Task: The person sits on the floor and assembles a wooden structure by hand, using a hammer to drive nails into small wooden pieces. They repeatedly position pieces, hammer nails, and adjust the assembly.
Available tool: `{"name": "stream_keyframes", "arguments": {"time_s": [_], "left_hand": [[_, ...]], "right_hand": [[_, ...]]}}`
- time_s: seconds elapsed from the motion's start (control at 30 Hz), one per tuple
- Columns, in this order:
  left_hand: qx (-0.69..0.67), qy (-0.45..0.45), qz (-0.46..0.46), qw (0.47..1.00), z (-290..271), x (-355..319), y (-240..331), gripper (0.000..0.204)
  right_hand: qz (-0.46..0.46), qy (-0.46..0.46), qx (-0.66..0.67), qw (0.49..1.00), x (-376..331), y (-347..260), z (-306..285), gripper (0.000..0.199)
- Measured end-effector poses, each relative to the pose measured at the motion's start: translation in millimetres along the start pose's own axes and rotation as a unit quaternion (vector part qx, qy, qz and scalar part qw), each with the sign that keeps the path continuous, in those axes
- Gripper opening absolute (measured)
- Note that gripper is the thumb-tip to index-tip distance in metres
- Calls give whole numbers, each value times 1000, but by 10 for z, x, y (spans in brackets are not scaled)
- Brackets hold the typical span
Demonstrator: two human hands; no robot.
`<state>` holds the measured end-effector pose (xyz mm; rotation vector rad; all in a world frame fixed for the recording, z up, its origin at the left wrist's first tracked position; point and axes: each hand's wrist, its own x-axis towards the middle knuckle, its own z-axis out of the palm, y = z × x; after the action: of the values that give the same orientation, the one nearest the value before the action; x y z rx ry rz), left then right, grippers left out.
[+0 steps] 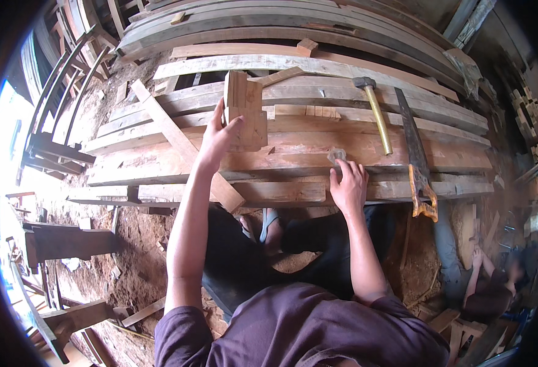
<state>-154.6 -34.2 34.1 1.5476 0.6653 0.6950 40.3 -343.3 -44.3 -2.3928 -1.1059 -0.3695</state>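
My left hand point(221, 131) is closed round a block of stacked wooden pieces point(244, 104), which stands above the beams point(293, 150) in front of me. The thumb presses on its near face, and the other fingers are partly hidden on its left side. My right hand point(349, 188) rests over the near beams with thumb and forefinger apart. Its fingertips are at a small, see-through crumpled item point(336, 155), perhaps plastic; its contents are too small to tell. Right of that hand lie a hammer point(379, 116) with a yellowish handle and a handsaw point(417, 159) with an orange-yellow handle.
A flat board point(180, 137) slants across the beams at left. Long timbers point(269, 30) are piled at the back. Curved wooden frames point(67, 104) stand far left. Another person point(492, 287) crouches at lower right. Wood scraps lie on the dirt floor point(140, 275).
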Motion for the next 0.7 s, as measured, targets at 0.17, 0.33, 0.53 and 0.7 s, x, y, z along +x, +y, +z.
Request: {"name": "stream_keyframes", "arguments": {"time_s": [0.17,0.33,0.53,0.7], "left_hand": [[269,113,132,947,53,-41,14,88],[311,212,160,912,-81,-5,142,78],[385,246,221,862,-191,31,104,77],[393,243,240,854,-176,76,59,77]], "right_hand": [[6,-3,-3,1000,11,-23,-12,30],[32,20,124,992,137,-43,-59,31],[-83,61,228,968,1272,-215,178,31],[-190,-22,143,971,2683,-468,963,48]]}}
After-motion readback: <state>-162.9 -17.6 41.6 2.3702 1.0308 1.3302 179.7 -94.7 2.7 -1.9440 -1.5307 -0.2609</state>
